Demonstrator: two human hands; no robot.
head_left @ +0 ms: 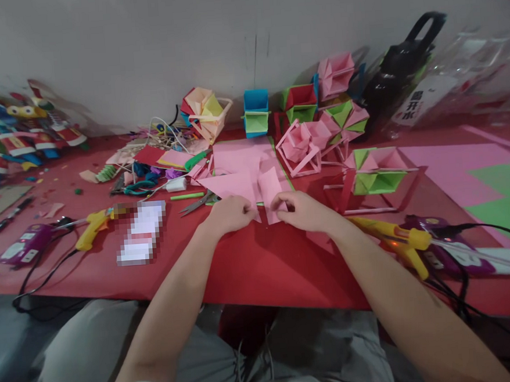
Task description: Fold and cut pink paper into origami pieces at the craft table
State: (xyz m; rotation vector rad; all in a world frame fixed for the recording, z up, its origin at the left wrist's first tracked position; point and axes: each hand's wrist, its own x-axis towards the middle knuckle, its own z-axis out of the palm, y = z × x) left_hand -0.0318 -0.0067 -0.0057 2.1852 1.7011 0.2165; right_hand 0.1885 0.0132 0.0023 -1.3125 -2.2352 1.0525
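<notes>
Pink and sharply creased, the paper piece (269, 191) lies on the red table (260, 272) straight ahead of us, its lower edge pinched from both sides. Our left hand (230, 215) has its fingers (248, 213) closed on the piece's left corner. Our right hand (302, 211) has its fingers (281, 205) curled tight on the right corner. Both hands are knuckles-up and close together.

Just behind the piece spreads a stack of pink sheets (241, 157), with scissors (197, 205) and a green pen (186, 196) lying just to its left. Farther left we see a yellow glue gun (92, 225) beside a purple case (25, 245). To the right of our right forearm rests a second glue gun (398, 240), with black cable looping near the table's front edge.

Beyond the sheets stand folded models: a pink lattice form (299, 146), a pink-and-green one (376, 172), and a blue-and-green box (256, 112) close to the grey wall (140, 42). A black jug (397, 70) stands at the back right.
</notes>
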